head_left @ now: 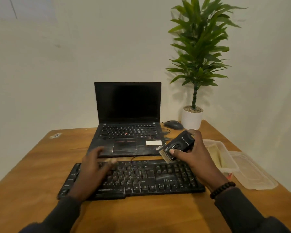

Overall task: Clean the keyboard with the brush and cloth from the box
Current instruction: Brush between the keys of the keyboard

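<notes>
The keyboard (pixel 133 178) lies flat on the counter (pixel 32 165), long axis running left to right, just in front of the open laptop (pixel 127 121). The right hand (pixel 191 153) grasps the brush (pixel 176 147), fingers and thumb wrapped round its black body. The pale bristles point down and to the left, hanging just above the far edge of the keyboard toward its right end; I cannot tell whether they touch the keys. So the keys lie below and to the near left of the bristles, and this hand is the one placed to sweep along the rows. The left hand (pixel 92 169) is blurred, fingers loosely spread over the left half of the keyboard, holding nothing. The clear box (pixel 220 155) sits just right of the keyboard, its lid (pixel 252 172) beside it; something pale lies inside, perhaps the cloth.
</notes>
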Available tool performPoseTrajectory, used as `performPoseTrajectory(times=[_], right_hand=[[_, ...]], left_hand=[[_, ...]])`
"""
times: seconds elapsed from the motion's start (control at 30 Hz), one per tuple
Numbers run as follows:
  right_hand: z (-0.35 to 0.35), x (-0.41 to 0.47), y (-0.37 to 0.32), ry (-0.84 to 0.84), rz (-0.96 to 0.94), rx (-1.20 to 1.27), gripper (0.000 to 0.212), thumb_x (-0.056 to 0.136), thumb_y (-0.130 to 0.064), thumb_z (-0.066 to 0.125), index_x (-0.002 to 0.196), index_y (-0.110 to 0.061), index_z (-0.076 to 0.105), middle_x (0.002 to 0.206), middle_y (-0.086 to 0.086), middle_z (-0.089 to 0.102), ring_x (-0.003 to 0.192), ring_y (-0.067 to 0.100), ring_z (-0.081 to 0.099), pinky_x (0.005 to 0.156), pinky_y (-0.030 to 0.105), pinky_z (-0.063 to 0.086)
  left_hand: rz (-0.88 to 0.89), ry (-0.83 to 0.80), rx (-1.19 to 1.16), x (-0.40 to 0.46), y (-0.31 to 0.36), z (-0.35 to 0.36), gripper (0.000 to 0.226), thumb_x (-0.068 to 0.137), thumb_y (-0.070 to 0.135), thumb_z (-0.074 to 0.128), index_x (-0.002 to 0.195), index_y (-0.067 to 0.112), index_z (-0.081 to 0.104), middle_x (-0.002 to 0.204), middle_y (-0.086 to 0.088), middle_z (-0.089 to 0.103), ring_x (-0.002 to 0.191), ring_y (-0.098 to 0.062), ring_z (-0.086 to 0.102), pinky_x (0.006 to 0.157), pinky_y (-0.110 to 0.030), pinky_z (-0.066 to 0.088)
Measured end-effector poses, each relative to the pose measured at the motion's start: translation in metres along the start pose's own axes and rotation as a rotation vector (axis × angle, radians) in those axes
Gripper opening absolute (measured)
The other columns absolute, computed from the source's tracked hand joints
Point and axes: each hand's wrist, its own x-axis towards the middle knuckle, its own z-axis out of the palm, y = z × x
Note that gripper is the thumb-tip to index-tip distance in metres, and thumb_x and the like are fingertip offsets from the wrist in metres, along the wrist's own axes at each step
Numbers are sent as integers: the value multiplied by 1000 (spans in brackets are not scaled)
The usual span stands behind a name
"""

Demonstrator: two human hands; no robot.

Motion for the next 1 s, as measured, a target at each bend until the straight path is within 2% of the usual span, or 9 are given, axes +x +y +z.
performPoseTrajectory(times=[0.07, 0.13, 0.2, 0.27, 0.43, 0.53, 0.77, 0.87, 1.0], right_hand=[[19, 0, -3, -57, -19, 45, 70, 73, -19, 84, 124, -41, 39, 109, -12, 67, 99, 3, 66, 88, 34, 56], [41, 2, -5, -122, -30, 87, 73, 74, -14, 82, 125, -44, 38, 109, -11, 68, 101, 6, 66, 89, 40, 56], [62, 2, -8, -160, -40, 86, 78, 75, -15, 82, 127, -50, 36, 117, -9, 65, 106, 10, 65, 88, 41, 56], [85, 2, -14, -188, -58, 69, 79, 75, -17, 82, 124, -56, 34, 120, -13, 60, 106, 6, 62, 86, 32, 55], [133, 3, -25, -258, -122, -17, 78, 75, -18, 82, 126, -53, 33, 118, -19, 56, 101, 1, 61, 84, 25, 52], [159, 5, -29, -332, -150, -64, 78, 77, -16, 80, 129, -48, 32, 122, -11, 56, 103, 6, 63, 76, 21, 56], [209, 17, -37, -446, -178, -148, 73, 82, -14, 76, 130, -43, 29, 114, -7, 58, 91, 10, 67, 66, 24, 59], [225, 30, -39, -472, -202, -192, 72, 82, -16, 75, 132, -40, 29, 112, -6, 58, 88, 9, 66, 61, 23, 59], [250, 50, -44, -490, -257, -257, 74, 81, -14, 75, 134, -38, 28, 115, -5, 54, 89, 5, 61, 58, 17, 56]], left_hand=[[-128, 291, -76, -9, -29, -25, 23, 98, 32, 56, 119, 21, 54, 111, 3, 59, 107, -23, 59, 74, -27, 45], [-274, 426, -29, -19, -53, -46, 13, 102, 20, 52, 113, 16, 57, 102, -4, 61, 96, -24, 60, 67, -27, 42], [-355, 355, -35, -27, -66, -60, 15, 101, 17, 52, 113, 14, 60, 100, -3, 62, 86, -16, 59, 64, -26, 43], [-381, 221, -140, -33, -65, -74, 12, 101, 16, 53, 108, 17, 62, 99, 0, 64, 86, -10, 60, 62, -21, 44], [-397, 18, -208, -39, -65, -94, 12, 98, 15, 57, 104, 17, 67, 99, -2, 72, 88, -13, 69, 63, -15, 49], [-358, 17, -179, -44, -77, -97, 15, 98, 20, 59, 108, 24, 68, 103, 0, 73, 90, -8, 70, 73, -21, 54], [-279, 16, -187, -47, -86, -93, 23, 98, 13, 55, 113, 27, 64, 104, 1, 70, 92, -8, 68, 76, -24, 56], [-296, -163, -270, -48, -95, -101, 40, 87, 17, 72, 123, 28, 56, 111, 0, 67, 99, -9, 67, 85, -27, 57], [-187, -198, -41, -44, -106, -101, 73, 68, 37, 90, 127, 33, 46, 120, 12, 60, 108, 6, 58, 92, -18, 51]])
